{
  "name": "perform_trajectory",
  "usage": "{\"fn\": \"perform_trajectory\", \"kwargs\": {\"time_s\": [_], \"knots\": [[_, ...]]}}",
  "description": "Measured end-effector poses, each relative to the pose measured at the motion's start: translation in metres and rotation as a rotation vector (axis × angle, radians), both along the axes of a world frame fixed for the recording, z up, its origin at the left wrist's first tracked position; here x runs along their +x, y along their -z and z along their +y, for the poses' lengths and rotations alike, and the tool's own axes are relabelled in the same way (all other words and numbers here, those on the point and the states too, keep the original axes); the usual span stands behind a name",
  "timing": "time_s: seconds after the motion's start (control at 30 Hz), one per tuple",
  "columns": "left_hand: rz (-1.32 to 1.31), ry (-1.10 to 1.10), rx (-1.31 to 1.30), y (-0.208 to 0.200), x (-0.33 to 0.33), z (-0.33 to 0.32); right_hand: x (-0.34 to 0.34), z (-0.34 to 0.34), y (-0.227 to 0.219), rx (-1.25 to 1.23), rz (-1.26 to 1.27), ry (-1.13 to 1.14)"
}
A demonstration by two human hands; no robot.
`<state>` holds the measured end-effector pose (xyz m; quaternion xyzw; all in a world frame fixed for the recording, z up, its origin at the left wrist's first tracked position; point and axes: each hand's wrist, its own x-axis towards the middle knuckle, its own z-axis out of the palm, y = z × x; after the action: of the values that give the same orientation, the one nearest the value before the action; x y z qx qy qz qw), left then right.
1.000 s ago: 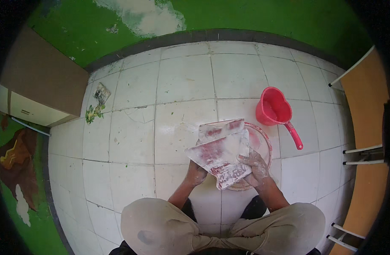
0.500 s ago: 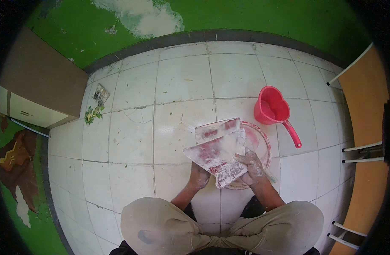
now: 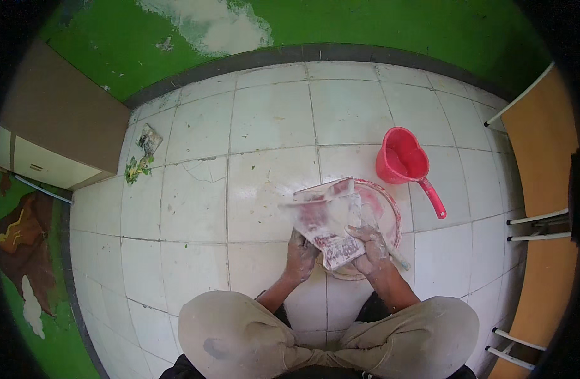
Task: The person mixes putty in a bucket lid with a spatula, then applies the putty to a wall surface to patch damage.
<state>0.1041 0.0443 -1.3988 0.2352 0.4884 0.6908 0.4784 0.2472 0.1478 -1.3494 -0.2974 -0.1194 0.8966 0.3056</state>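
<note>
Two flat red putty spreaders, caked in white paste, overlap over a round red basin. The front putty spreader is blurred along its far left edge; the rear putty spreader shows only its upper strip. My right hand grips their right side, thumb on top. At the lower left, my left hand closes around the spreaders, most fingers hidden beneath; which piece it bears cannot be made out. Paste whitens both hands. Against the basin's right side rests a pale, stick-like handle.
A red dipper stands on the tiled floor beyond the basin. Leaves and a crumpled packet lie far left, by a cabinet. Wooden furniture with white metal legs lines the right. A green wall closes the back.
The front putty spreader has shifted and tilted, its far left edge now smeared by motion. My left hand has come slightly up and right, showing more of itself. The right hand stays close to its place.
</note>
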Motion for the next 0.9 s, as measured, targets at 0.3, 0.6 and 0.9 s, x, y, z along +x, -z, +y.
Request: {"fn": "perform_trajectory", "kwargs": {"time_s": [0.3, 0.6, 0.9], "knots": [[0.329, 0.243, -0.089, -0.010, 0.027, 0.001, 0.034, 0.048, -0.021, 0.118, -0.028, 0.162], [-0.173, 0.300, -0.212, -0.007, -0.050, -0.004, 0.080, 0.067, 0.002, 0.332, -0.280, -0.237], [0.320, 0.710, -0.027, 0.031, -0.010, -0.003, 0.065, 0.087, 0.048, 0.178, -0.305, -0.199]]}}
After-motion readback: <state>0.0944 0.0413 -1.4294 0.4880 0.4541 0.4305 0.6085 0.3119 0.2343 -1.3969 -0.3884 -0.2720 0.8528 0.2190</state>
